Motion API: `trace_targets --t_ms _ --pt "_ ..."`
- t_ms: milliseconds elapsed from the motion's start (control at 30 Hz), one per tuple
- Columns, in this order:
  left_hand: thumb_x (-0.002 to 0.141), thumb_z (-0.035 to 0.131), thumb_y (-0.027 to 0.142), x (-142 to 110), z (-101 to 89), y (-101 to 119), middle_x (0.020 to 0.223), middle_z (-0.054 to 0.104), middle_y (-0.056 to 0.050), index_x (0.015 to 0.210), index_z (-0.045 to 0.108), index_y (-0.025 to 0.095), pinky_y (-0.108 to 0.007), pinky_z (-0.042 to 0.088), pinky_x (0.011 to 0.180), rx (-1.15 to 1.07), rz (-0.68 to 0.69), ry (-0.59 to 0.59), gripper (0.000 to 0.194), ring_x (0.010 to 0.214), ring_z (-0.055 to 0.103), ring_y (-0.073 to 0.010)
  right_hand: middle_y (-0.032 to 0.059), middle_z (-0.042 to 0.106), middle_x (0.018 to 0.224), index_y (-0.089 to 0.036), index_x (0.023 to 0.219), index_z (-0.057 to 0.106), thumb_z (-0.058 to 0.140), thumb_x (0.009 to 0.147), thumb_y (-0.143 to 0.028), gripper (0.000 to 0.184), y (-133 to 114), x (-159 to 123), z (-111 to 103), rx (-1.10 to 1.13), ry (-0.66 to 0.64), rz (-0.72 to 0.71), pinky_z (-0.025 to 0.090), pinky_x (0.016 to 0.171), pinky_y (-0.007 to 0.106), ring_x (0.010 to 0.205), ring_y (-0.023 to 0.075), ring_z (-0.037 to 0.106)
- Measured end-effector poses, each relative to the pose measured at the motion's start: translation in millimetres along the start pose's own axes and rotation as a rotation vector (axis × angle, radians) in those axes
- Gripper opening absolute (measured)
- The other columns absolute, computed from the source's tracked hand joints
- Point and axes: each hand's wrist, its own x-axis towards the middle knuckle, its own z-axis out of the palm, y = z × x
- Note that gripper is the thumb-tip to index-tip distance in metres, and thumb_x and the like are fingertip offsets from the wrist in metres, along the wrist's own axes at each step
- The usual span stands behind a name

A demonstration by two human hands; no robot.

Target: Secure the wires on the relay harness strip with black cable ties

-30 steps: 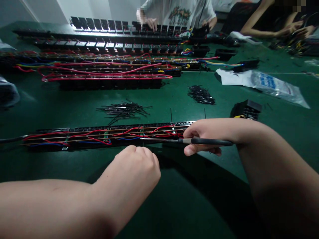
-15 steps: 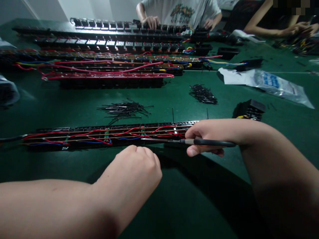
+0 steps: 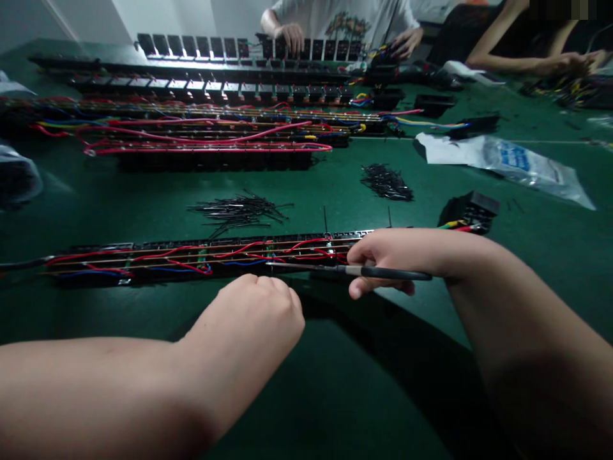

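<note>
A long black strip assembly point(image 3: 158, 262) with red and blue wires and thin copper-coloured rods lies across the table before me. My right hand point(image 3: 383, 255) is closed on a pair of scissors point(image 3: 387, 273), whose blades point left along the strip's near edge. Close below those blade tips, my left hand point(image 3: 261, 313) is curled with its knuckles towards me; its fingertips are hidden, so what they pinch cannot be made out. Two thin black cable tie ends point(image 3: 325, 218) stand up from the strip's far edge, left of and behind my right hand.
Behind the strip lie a pile of black cable ties point(image 3: 239, 209) and a second pile point(image 3: 387, 182). A plastic bag point(image 3: 531, 165) and a black connector block point(image 3: 472, 211) are at the right. Further back are several wired strips point(image 3: 215, 137) and a co-worker's hands point(image 3: 290, 37).
The whole view has shifted slightly, so my hands and the strip appear a little further left. The scissors stay in my right hand. A co-worker's hands across the table have moved a little.
</note>
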Motion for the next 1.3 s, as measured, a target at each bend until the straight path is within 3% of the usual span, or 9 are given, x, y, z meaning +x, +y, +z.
trace_targets --t_ms 167,533,833,900,1033,1100,1233,1300 --pt "0.075 0.037 -0.015 -1.5 -0.9 -0.7 0.103 0.078 -0.023 0.109 0.073 0.005 -0.037 0.067 0.068 -0.004 -0.013 -0.021 0.053 0.089 0.08 -0.0317 -0.0029 0.058 0.062 -0.02 0.084 0.062 0.07 0.071 -0.084 0.066 -0.4 -0.5 0.8 -0.005 0.027 -0.004 0.036 0.043 0.025 0.047 0.0128 0.054" --pt "0.078 0.039 -0.013 -4.0 -1.9 -3.7 0.111 0.077 -0.024 0.112 0.072 0.007 -0.041 0.068 0.073 -0.008 -0.006 -0.048 0.052 0.095 0.079 -0.0334 -0.0051 0.055 0.056 -0.022 0.076 0.058 0.074 0.073 -0.073 0.054 -6.3 -2.1 2.6 0.022 0.056 -0.008 0.039 0.039 0.023 0.043 0.0121 0.054" --pt "0.081 0.052 -0.007 -1.5 -6.5 -6.8 0.102 0.079 -0.015 0.108 0.076 0.014 -0.041 0.065 0.077 -0.088 0.096 -0.103 0.042 0.088 0.079 -0.0301 -0.0044 0.054 0.058 -0.022 0.074 0.062 0.076 0.071 -0.068 0.048 0.7 -23.6 -7.0 0.086 0.103 -0.033 0.037 0.043 0.026 0.047 0.0135 0.052" --pt "0.083 0.054 -0.005 -2.4 -6.1 -6.8 0.105 0.08 -0.013 0.109 0.077 0.017 -0.039 0.065 0.077 -0.133 0.134 -0.14 0.04 0.09 0.079 -0.0292 -0.0047 0.055 0.058 -0.022 0.076 0.064 0.077 0.068 -0.07 0.05 2.1 -27.0 -10.2 0.127 0.223 -0.06 0.037 0.044 0.026 0.047 0.0132 0.052" --pt "0.083 0.055 -0.006 -4.2 -4.4 -6.9 0.1 0.081 -0.011 0.104 0.079 0.018 -0.037 0.063 0.075 -0.168 0.157 -0.21 0.041 0.088 0.08 -0.0294 -0.0056 0.05 0.055 -0.022 0.07 0.06 0.076 0.069 -0.074 0.054 3.6 -19.9 -12.1 0.108 0.687 -0.044 0.034 0.049 0.027 0.05 0.0118 0.047" --pt "0.084 0.055 -0.007 -4.0 -4.2 -7.4 0.101 0.081 -0.011 0.105 0.08 0.019 -0.038 0.062 0.072 -0.172 0.136 -0.231 0.042 0.089 0.08 -0.0308 -0.0046 0.049 0.056 -0.021 0.069 0.061 0.076 0.072 -0.073 0.054 5.3 -12.8 -11.6 0.004 0.855 -0.018 0.032 0.051 0.029 0.054 0.0122 0.046" --pt "0.085 0.058 -0.004 -6.8 -8.8 -12.6 0.101 0.081 -0.009 0.112 0.079 0.025 -0.036 0.059 0.07 -0.177 0.079 -0.301 0.046 0.089 0.079 -0.03 -0.0034 0.054 0.059 -0.021 0.072 0.063 0.077 0.075 -0.07 0.051 8.0 -3.7 -10.3 -0.1 0.985 0.041 0.031 0.056 0.03 0.058 0.0137 0.048" --pt "0.088 0.058 0.001 -10.0 -12.4 -19.1 0.099 0.081 -0.007 0.111 0.079 0.026 -0.033 0.056 0.067 -0.197 0.064 -0.266 0.04 0.086 0.078 -0.0282 -0.0035 0.054 0.058 -0.021 0.072 0.063 0.078 0.076 -0.067 0.048 7.5 -3.5 -10.0 -0.132 0.994 0.087 0.031 0.056 0.03 0.057 0.0141 0.048"
